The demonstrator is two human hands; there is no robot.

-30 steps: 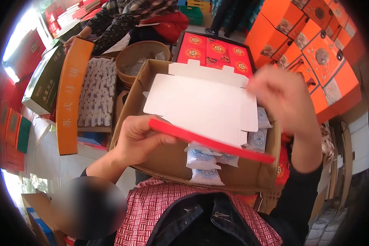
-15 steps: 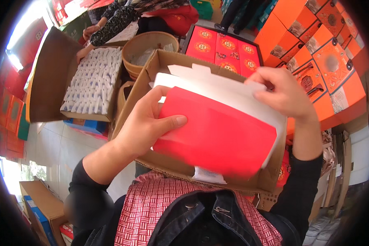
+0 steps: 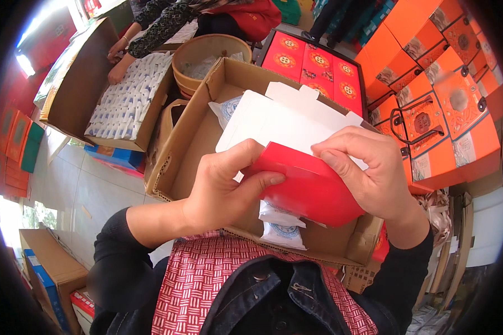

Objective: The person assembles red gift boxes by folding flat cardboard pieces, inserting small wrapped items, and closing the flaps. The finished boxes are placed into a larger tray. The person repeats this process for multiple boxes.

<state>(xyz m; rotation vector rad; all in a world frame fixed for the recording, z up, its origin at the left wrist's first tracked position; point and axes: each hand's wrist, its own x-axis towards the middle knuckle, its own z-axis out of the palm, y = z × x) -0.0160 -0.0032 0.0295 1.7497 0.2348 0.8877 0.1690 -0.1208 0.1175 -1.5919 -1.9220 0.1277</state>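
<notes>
A folding carton, red outside (image 3: pixel 310 181) and white inside (image 3: pixel 279 120), is held over an open cardboard box (image 3: pixel 167 176). My left hand (image 3: pixel 221 181) pinches the left edge of its red panel between thumb and fingers. Closed on the panel's upper right edge is my right hand (image 3: pixel 371 173), thumb on the red side. The white panel with its tabs fans out beyond the fingers. Below the carton, small white sealed packets (image 3: pixel 282 226) with blue print lie in the box, and another white packet (image 3: pixel 229 109) shows at its far left, partly covered.
At the upper left a co-worker's hands (image 3: pixel 118 64) reach over a carton of white packets (image 3: pixel 131 100). A round wooden tub (image 3: pixel 198 42) stands beyond my box. Red boxes (image 3: pixel 285 56) on a black-edged tray and stacked orange boxes (image 3: pixel 458 100) fill the right.
The carton's red panel has tilted and bent, so more white inside shows. My right hand has come down and left onto the red edge. More packets show beneath.
</notes>
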